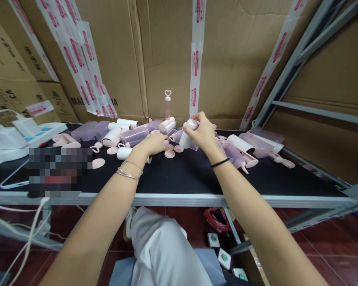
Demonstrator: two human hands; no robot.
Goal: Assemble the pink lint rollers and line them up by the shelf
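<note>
My right hand (205, 134) is closed around a white tube (185, 140), tilted above the dark work surface. A pale pink round piece (192, 124) sits at the tube's upper end, between thumb and fingers. My left hand (154, 143) reaches palm down into the loose parts, fingers stretched out; its fingertips are beside several flat pink discs (170, 153), and whether they touch one is unclear. Beneath that hand and wrist lies another white tube (125, 153), partly hidden. Behind stands a clear, slim tube (168, 106) with a heart-shaped top.
Translucent purple casings (91, 131) and white tubes lie heaped along the back. More parts, including a white tube (240, 143), lie at the right. At left are a power strip (52, 129) and cables. A cardboard wall (167, 51) rises behind; a metal rail (179, 199) edges the front.
</note>
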